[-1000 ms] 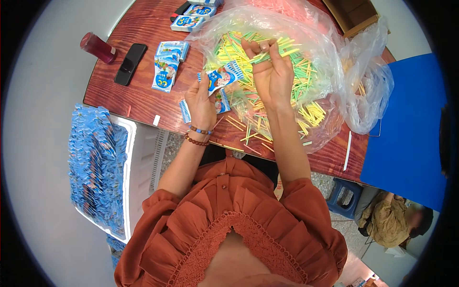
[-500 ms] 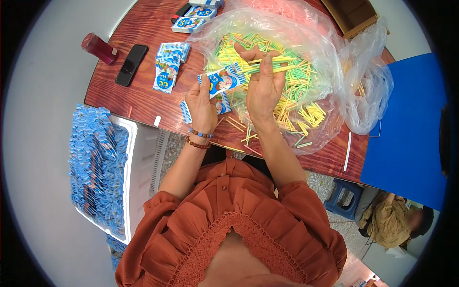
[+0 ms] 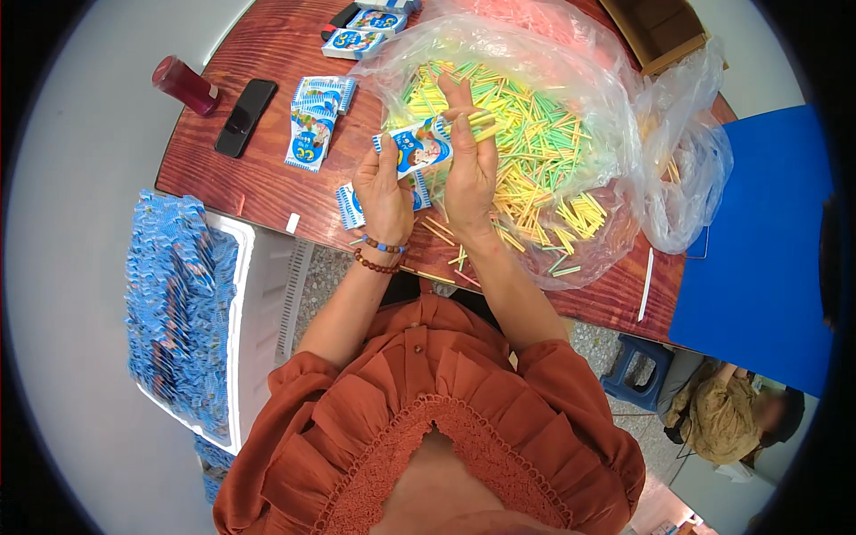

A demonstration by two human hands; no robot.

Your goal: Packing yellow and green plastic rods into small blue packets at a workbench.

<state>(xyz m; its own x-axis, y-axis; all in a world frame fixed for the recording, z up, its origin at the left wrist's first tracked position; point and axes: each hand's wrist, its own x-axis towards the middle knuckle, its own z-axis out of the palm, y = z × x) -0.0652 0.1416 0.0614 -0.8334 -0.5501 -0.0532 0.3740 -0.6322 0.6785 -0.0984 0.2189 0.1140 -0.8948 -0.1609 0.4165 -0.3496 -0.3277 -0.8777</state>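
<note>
Head: 1 blue-white pkt (image 3: 426, 150) held over table (image 3: 267, 192), few yellow sticks (image 3: 487, 133) at its R end.
L hand (image 3: 383, 196) pinches pkt; R hand (image 3: 468, 183) clamped on sticks, insertion/no. unclear. Remaining: loose sticks (image 3: 544, 134), uncountable. Tabletop: L stack (image 3: 308, 143), 2+ pkts; far stack (image 3: 352, 43), 3+; pkts by L hand (image 3: 350, 207), no. unclear.

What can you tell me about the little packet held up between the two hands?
The packet is a small, flattish pouch, white and blue, with a printed picture and striped ends. It looks like thin, slightly shiny plastic film. It is held above the table, its right end slightly higher in the picture. The left hand pinches its left end; the right hand, holding yellow sticks, is at its right end. Whether that end is open cannot be made out.
</note>
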